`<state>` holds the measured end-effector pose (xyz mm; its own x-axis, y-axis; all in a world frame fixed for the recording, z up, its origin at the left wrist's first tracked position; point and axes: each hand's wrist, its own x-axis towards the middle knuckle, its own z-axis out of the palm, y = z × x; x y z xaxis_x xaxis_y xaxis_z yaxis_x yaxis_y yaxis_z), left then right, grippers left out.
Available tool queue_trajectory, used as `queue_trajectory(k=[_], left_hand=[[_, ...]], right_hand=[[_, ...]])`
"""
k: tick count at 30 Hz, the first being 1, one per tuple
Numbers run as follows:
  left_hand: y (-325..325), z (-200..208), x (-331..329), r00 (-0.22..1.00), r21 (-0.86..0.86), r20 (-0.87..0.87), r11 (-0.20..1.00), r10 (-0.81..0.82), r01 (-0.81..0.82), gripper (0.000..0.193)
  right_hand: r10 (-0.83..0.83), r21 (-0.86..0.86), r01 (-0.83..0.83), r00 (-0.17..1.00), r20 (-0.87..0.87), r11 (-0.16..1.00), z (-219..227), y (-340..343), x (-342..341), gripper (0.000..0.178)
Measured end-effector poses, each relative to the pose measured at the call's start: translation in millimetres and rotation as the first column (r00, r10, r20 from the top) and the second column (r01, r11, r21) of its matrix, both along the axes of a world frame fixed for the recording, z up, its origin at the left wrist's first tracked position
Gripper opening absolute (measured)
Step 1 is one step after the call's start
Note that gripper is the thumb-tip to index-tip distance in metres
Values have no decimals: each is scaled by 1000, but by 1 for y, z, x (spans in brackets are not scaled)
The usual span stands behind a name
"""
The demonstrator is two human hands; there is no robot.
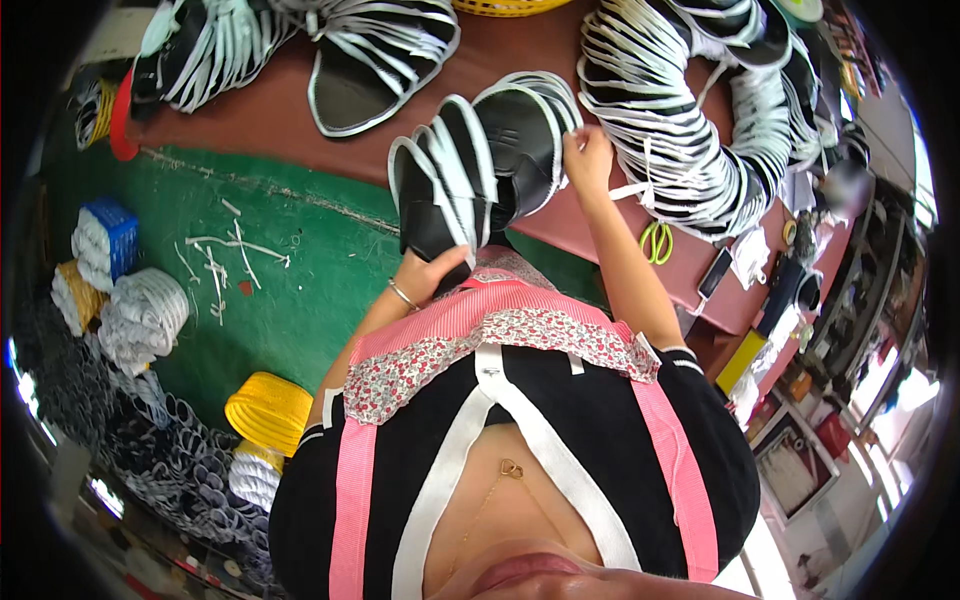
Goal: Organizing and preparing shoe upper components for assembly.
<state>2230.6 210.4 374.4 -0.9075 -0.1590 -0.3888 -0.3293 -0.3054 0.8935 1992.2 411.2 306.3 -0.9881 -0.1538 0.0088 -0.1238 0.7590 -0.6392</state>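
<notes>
My left hand point(432, 273) is closed round the near end of a small bunch of black shoe uppers with white edging point(445, 165), thumb on top. The pieces in it fan apart toward the far end. Directly to their right lies another few black shoe uppers point(523, 140), overlapping and touching the bunch. My right hand point(588, 160) is at the right rim of these, fingers pinched together on the white edge. The fingertips are partly hidden, so how many layers they hold cannot be seen.
A curved row of stacked uppers point(650, 120) stands on the brown table point(300, 180) at right; more stacks point(375, 60) lie far left. Green scissors point(656, 243) and a phone point(714, 273) lie right. White scraps point(235, 245) and a yellow basket point(268, 412) are on the left.
</notes>
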Motion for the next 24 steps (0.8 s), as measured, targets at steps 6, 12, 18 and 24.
queue_trajectory(k=[6, 12, 18, 24], left_hand=[[25, -3, -16, 981, -223, 26, 956, -191, 192, 37], [-16, -6, -1, 850, 501, 524, 783, 64, -368, 47], [-21, 6, -5, 873, 294, 487, 946, -29, -132, 44], [-38, 14, -3, 853, 489, 519, 801, 50, -344, 39]], right_hand=[[288, -17, -293, 948, -134, 956, 60, -9, 56, 21], [60, -557, 340, 814, 578, 758, 28, 10, 66, 32], [84, -636, 45, 982, 172, 771, 75, -32, 88, 21], [-306, -364, 489, 836, 456, 793, -12, 27, 50, 35]])
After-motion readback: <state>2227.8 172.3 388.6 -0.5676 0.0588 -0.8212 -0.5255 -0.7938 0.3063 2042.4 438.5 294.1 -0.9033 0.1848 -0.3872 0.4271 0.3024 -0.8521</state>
